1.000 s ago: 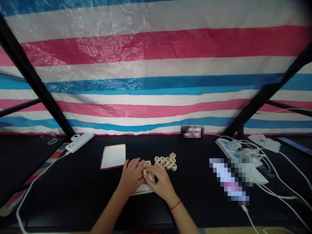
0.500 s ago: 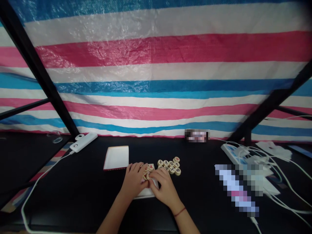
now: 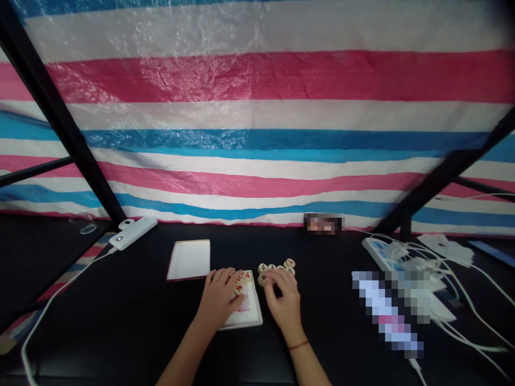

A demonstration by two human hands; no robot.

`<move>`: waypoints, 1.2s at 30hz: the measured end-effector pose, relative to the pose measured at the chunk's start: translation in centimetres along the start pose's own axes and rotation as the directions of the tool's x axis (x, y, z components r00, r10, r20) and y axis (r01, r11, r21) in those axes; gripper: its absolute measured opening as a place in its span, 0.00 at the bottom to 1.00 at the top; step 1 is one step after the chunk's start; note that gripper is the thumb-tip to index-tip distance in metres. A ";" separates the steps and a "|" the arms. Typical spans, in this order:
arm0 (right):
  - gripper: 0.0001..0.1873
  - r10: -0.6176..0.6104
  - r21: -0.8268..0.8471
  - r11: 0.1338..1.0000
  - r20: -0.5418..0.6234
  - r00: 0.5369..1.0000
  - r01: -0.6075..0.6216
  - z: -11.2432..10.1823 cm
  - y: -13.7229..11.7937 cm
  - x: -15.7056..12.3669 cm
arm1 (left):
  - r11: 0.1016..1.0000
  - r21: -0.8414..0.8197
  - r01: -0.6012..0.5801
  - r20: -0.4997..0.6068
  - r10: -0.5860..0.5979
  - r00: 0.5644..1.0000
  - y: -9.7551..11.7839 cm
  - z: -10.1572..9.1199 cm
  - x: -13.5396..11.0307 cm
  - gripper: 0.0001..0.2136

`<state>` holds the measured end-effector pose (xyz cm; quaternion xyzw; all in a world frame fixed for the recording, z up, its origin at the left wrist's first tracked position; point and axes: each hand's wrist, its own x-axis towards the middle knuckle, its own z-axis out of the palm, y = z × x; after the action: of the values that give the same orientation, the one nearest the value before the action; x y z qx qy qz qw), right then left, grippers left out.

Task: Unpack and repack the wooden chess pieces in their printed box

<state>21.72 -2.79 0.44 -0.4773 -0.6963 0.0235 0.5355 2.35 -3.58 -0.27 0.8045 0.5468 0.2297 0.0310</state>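
Observation:
A shallow white box (image 3: 253, 317) lies on the dark table with several Chinese chess pieces (image 3: 238, 288) with red characters at its far end. My left hand (image 3: 219, 295) lies across the box's left side, fingers stretched over the pieces, thumb inside; it hides part of the box. To the right stands a cluster of Chinese chess pieces (image 3: 263, 267), mostly with black characters and one red piece (image 3: 289, 262) at the back. My right hand (image 3: 285, 300) is at the front of this cluster, thumb and fingertips pinched at a piece (image 3: 262, 279) and covering several others.
A box lid (image 3: 192, 259), white inside, lies behind and left. A white power bank (image 3: 134, 233) with a cable is at the far left. On the right are a power strip (image 3: 380, 254), tangled white cables and a blurred phone-like object (image 3: 386, 311). A striped sheet (image 3: 257, 118) hangs behind.
My right hand has moved out of the box, rightward to the cluster of pieces. The pink-marked bottom of the box now shows. My left hand stays nearly in place.

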 end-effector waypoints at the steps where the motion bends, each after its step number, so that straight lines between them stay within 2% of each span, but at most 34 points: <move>1: 0.08 0.050 -0.063 0.996 -0.079 0.996 -0.055 -0.2 1.1 0.2 | 1.000 -0.005 0.001 -0.001 -0.001 1.000 0.0 0.0 0.0 0.21; 3: 0.10 0.173 -0.180 0.962 -0.185 0.967 -0.207 -0.6 3.4 0.8 | 1.000 -0.017 -0.003 -0.003 0.003 1.000 -0.1 0.1 0.0 0.21; 5: 0.14 0.303 -0.258 0.903 -0.182 0.935 -0.343 -0.8 5.4 1.6 | 1.000 -0.027 -0.007 -0.005 0.007 1.000 -0.1 0.1 0.0 0.21; 9: 0.21 0.559 -0.431 0.741 -0.030 0.828 -0.516 -0.6 6.9 3.7 | 1.000 -0.020 0.004 0.005 -0.004 1.000 -0.2 0.0 0.1 0.22; 11: 0.25 0.635 -0.527 0.669 0.040 0.772 -0.524 -0.3 6.9 4.7 | 1.000 -0.016 0.001 0.022 0.000 1.000 -0.2 -0.2 0.2 0.23; 12: 0.26 0.650 -0.565 0.651 0.068 0.757 -0.508 -0.2 6.9 5.1 | 1.000 -0.015 -0.005 0.029 0.005 1.000 -0.2 -0.3 0.2 0.23; 13: 0.26 0.646 -0.588 0.649 0.093 0.757 -0.482 0.0 6.9 5.4 | 1.000 -0.015 -0.011 0.035 0.011 0.999 -0.2 -0.5 0.3 0.23; 16: 0.23 0.576 -0.584 0.709 0.156 0.803 -0.395 0.4 7.5 5.9 | 1.000 -0.017 -0.019 0.049 0.019 0.999 -0.2 -0.7 0.4 0.22; 20: 0.17 0.512 -0.534 0.764 0.162 0.843 -0.362 0.2 8.3 6.3 | 1.000 0.000 -0.013 0.065 0.013 0.998 -0.4 -0.6 0.3 0.23; 23: 0.12 0.449 -0.353 0.859 0.168 0.878 -0.371 -0.4 6.9 6.3 | 1.000 0.013 -0.005 0.032 0.005 0.999 -0.4 -0.6 0.3 0.26; 25: 0.13 0.398 -0.084 0.917 0.176 0.900 -0.389 -0.7 4.8 6.0 | 1.000 -0.003 0.006 -0.015 -0.006 1.000 -0.2 -0.9 0.6 0.29; 26: 0.14 0.384 0.039 0.917 0.179 0.906 -0.396 -0.7 3.6 5.7 | 1.000 -0.029 0.005 -0.033 -0.006 0.999 0.0 -1.1 0.8 0.30; 28: 0.15 0.364 0.231 0.879 0.241 0.900 -0.418 -0.4 1.1 5.0 | 0.993 -0.120 -0.015 -0.044 0.010 0.999 0.6 -1.6 1.4 0.30; 31: 0.15 0.346 0.424 0.776 0.332 0.877 -0.467 0.7 -1.2 4.0 | 0.955 -0.293 -0.046 -0.046 0.034 0.998 1.7 -2.1 2.5 0.24; 34: 0.14 0.351 0.501 0.714 0.348 0.869 -0.489 1.9 -1.4 3.0 | 0.914 -0.406 -0.012 -0.043 -0.006 0.999 2.5 -2.2 3.1 0.17; 36: 0.14 0.368 0.525 0.701 0.314 0.875 -0.482 2.3 -1.0 2.6 | 0.904 -0.426 0.017 -0.030 -0.032 0.999 2.8 -2.2 3.1 0.16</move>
<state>19.39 -0.43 1.83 -0.4314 -0.5708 0.4054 0.5690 4.74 -2.38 3.59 0.7671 0.4941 0.3577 0.1988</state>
